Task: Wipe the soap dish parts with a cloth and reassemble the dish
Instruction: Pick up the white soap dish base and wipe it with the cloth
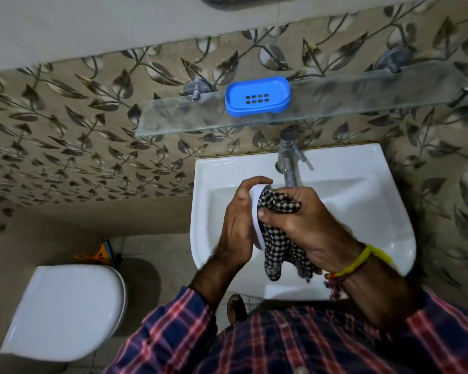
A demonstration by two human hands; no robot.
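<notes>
My left hand [234,217] grips the white soap dish part [256,217] on edge, fingers curled round its rim, over the white sink [362,206]. My right hand [303,220] is closed on the black-and-white checked cloth [277,238], pressing it into the part's inner face while the loose end hangs down. Beyond the tap [288,157], the blue soap dish part [257,96] sits on the glass shelf [173,117]

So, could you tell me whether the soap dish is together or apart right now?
Apart. The blue tray sits alone on the glass shelf, while the left hand holds the white part and the right hand rubs it with the cloth.
</notes>
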